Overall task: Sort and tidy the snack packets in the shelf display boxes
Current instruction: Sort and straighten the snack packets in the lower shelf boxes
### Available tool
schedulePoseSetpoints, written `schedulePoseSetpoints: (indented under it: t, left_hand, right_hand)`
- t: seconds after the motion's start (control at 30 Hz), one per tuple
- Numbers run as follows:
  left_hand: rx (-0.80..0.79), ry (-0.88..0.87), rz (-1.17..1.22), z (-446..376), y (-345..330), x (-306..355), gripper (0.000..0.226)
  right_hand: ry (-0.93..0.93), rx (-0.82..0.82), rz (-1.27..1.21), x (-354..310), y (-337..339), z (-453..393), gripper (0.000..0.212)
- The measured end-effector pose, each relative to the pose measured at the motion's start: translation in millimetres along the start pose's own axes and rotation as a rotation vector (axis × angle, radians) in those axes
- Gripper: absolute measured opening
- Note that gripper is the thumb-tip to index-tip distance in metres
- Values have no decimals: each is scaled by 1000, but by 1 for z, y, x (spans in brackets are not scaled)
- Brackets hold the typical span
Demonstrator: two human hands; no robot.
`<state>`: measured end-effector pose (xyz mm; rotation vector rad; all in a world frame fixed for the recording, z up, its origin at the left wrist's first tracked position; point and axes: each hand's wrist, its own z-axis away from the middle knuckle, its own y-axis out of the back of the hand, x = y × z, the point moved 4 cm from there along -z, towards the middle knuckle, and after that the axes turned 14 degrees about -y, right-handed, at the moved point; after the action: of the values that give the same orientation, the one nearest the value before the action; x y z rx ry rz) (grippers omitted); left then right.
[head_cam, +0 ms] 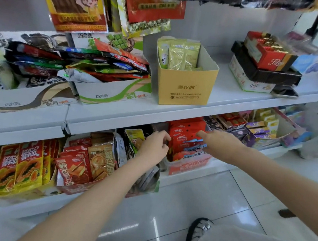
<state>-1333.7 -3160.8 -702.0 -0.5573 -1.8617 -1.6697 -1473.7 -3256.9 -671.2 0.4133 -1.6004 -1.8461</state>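
Observation:
On the lower shelf, red snack packets [185,130] with some blue-printed ones stand upright in a clear display box [186,166]. My right hand [220,144] reaches in from the right and grips the front packets, thumb on top and fingers hidden behind them. From the left, my left hand [154,146] has its fingers curled round the left edge of the same stack. Beside my left forearm, a carton [152,187] holds grey and green packets [134,137] leaning untidily.
Lower shelf: orange-red packets [82,163] and yellow papaya packets [20,166] at left, small boxes [260,130] at right. Upper shelf: heaped packets [93,63] in white cartons, a yellow box [185,87] of green sachets, stacked chocolate boxes [266,61]. Large packets [74,1] hang above. My foot [199,232] is on the tiled floor.

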Motion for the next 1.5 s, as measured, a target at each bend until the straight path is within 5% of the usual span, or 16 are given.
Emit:
schedulePoseSetpoints:
  t: [0.2, 0.37, 0.53, 0.77, 1.0, 1.2, 1.3, 1.4, 1.5]
  left_hand:
    - [-20, -209, -160, 51, 80, 16, 28]
    - [141, -236, -222, 78, 166, 10, 25]
    - [348, -224, -429, 83, 210, 0, 30]
    - [413, -181, -538, 85, 233, -26, 33]
    - [369, -170, -461, 78, 233, -38, 31]
    - [311, -122, -449, 70, 225, -32, 29]
    - [428, -134, -364, 69, 228, -27, 25]
    - [598, -158, -15, 72, 239, -14, 21]
    - [516, -125, 514, 71, 238, -2, 20]
  right_hand:
    - [37, 120, -350, -21, 66, 46, 35]
    - [99, 369, -586, -62, 140, 42, 21]
    - [36, 477, -602, -107, 187, -11, 29]
    - [6, -47, -661, -143, 184, -86, 87]
    - [89, 515, -550, -151, 201, -72, 34]
    - [-22, 633, -997, -128, 215, -49, 19]
    - [-52, 375, -1478, -116, 222, -36, 19]
    - [0, 107, -1503, -119, 213, -16, 19]
    - [88, -102, -1445, -133, 195, 5, 8]
